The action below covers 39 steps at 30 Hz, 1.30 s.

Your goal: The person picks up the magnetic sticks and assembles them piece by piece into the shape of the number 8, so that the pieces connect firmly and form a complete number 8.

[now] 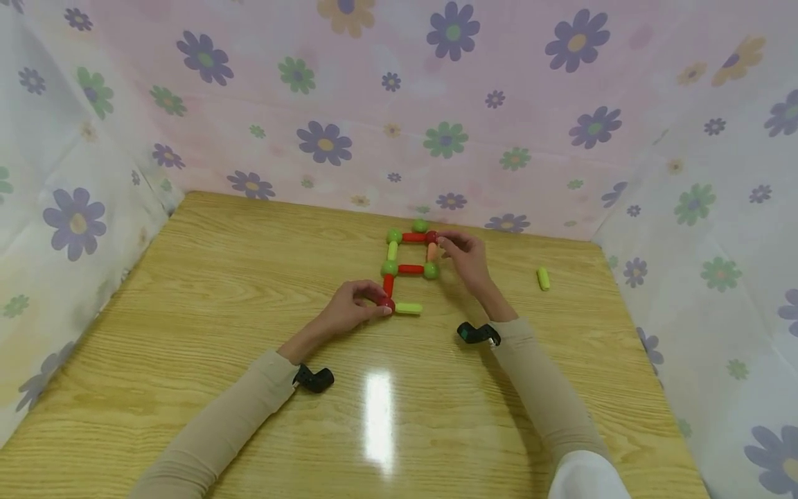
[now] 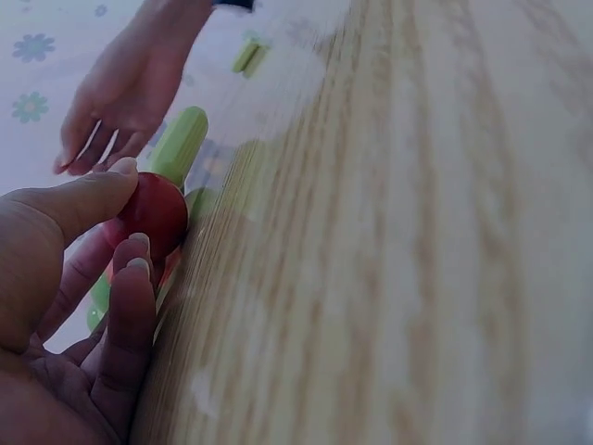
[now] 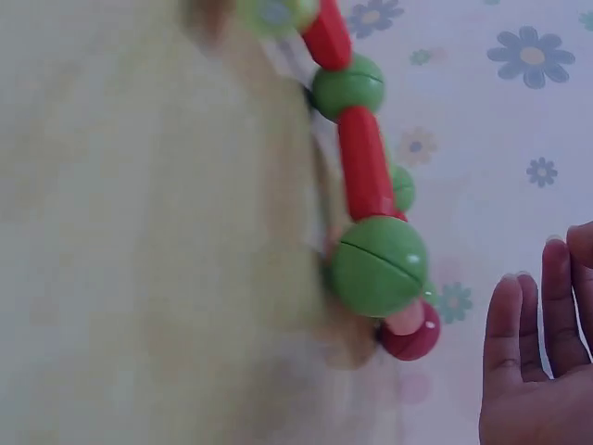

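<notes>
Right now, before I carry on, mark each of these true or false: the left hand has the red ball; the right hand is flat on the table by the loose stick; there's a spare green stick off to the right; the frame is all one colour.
1. The left hand pinches the red ball at the near corner of the frame. True.
2. The right hand lies flat beside the loose stick. False: it is at the frame's far right corner, by the red ball there.
3. A green stick lies apart, right of the frame. True.
4. The frame is one colour. False: it mixes red and green pieces.
</notes>
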Tool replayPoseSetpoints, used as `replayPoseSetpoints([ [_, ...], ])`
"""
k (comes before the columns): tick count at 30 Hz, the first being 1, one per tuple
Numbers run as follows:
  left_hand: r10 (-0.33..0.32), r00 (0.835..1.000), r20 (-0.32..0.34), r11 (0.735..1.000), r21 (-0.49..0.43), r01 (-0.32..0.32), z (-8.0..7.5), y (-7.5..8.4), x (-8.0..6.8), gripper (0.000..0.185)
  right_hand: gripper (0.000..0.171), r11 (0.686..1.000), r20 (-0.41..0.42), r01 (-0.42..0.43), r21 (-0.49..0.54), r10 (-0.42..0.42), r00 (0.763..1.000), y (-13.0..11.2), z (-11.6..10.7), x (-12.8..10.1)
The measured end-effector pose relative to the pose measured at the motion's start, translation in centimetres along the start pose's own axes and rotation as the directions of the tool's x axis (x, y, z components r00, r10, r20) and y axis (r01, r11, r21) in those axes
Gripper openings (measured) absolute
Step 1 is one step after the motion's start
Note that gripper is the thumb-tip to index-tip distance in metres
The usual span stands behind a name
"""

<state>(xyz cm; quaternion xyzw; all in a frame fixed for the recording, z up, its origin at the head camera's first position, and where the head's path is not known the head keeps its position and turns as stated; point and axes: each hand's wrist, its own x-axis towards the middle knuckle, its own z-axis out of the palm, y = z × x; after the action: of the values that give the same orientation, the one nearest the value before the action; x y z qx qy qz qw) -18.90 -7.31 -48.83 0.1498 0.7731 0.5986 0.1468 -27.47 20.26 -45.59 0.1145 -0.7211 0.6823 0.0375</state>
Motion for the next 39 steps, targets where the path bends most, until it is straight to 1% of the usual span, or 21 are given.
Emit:
replayPoseSetpoints([
  [3,0.018,1.000,0.000,1.000,-0.010,-0.018,0.1,0.0,0.0,0.029,0.026,0.997,-0.005,0.045,-0.068,-0.046,0.999,-0.7,0.2,1.9],
  [4,0.020,1.000,0.000,1.000,-0.010,-0.020,0.1,0.0,0.0,0.030,0.026,0.993,0.001,0.049,-0.103,-0.049,0.999,-0.9,0.3,2.4],
  [7,0.012,1.000,-0.002,1.000,-0.015,-0.012,0.1,0.0,-0.1,0.030,0.030,0.976,0.055,0.047,-0.211,-0.036,0.998,-1.0,0.2,4.1],
  [11,0.005,1.000,-0.001,1.000,-0.018,-0.005,0.0,0.0,-0.1,0.033,0.037,0.932,0.153,0.006,-0.363,0.053,0.987,-0.6,0.1,5.8],
  [13,0.002,1.000,0.001,1.000,-0.016,-0.002,0.0,-0.1,-0.1,0.034,0.039,0.903,0.180,-0.019,-0.430,0.107,0.978,-0.2,0.4,6.4],
  [16,-0.005,1.000,0.004,1.000,-0.008,0.006,0.0,-0.1,-0.1,0.034,0.040,0.872,0.191,-0.054,-0.487,0.167,0.967,0.6,1.2,7.1],
  [17,-0.011,1.000,0.007,1.000,-0.007,0.011,0.0,-0.1,-0.1,0.034,0.040,0.862,0.187,-0.060,-0.504,0.177,0.966,0.9,1.5,7.2],
  [19,-0.020,1.000,0.013,1.000,-0.005,0.020,0.0,0.0,0.0,0.033,0.040,0.852,0.167,-0.074,-0.519,0.186,0.968,1.5,2.0,7.4],
  [22,-0.022,1.000,0.019,1.000,-0.008,0.022,0.1,0.1,0.1,0.032,0.037,0.850,0.120,-0.087,-0.519,0.173,0.978,2.0,2.6,7.3],
  [24,-0.017,1.000,0.017,1.000,-0.009,0.018,0.1,0.0,0.2,0.032,0.036,0.855,0.094,-0.085,-0.512,0.154,0.984,2.3,2.9,7.2],
  [28,-0.007,1.000,-0.001,1.000,-0.006,0.007,0.1,0.0,0.1,0.033,0.036,0.863,0.066,-0.074,-0.500,0.122,0.990,2.5,3.0,7.0],
  [30,-0.002,1.000,-0.007,1.000,-0.005,0.002,0.1,0.0,0.0,0.033,0.036,0.877,0.046,-0.078,-0.474,0.113,0.993,2.4,3.0,7.0],
  [35,-0.002,1.000,-0.001,1.000,-0.008,0.002,0.1,0.0,0.0,0.031,0.037,0.922,-0.048,-0.084,-0.378,0.071,0.996,1.5,2.7,7.0],
  [37,-0.008,1.000,0.002,1.000,-0.012,0.008,0.0,0.0,0.0,0.031,0.036,0.946,-0.084,-0.073,-0.316,0.049,0.995,1.0,2.6,7.0],
  [39,-0.011,1.000,0.005,1.000,-0.019,0.011,0.0,0.0,-0.1,0.031,0.037,0.972,-0.106,-0.051,-0.230,0.027,0.994,0.5,2.6,6.9],
])
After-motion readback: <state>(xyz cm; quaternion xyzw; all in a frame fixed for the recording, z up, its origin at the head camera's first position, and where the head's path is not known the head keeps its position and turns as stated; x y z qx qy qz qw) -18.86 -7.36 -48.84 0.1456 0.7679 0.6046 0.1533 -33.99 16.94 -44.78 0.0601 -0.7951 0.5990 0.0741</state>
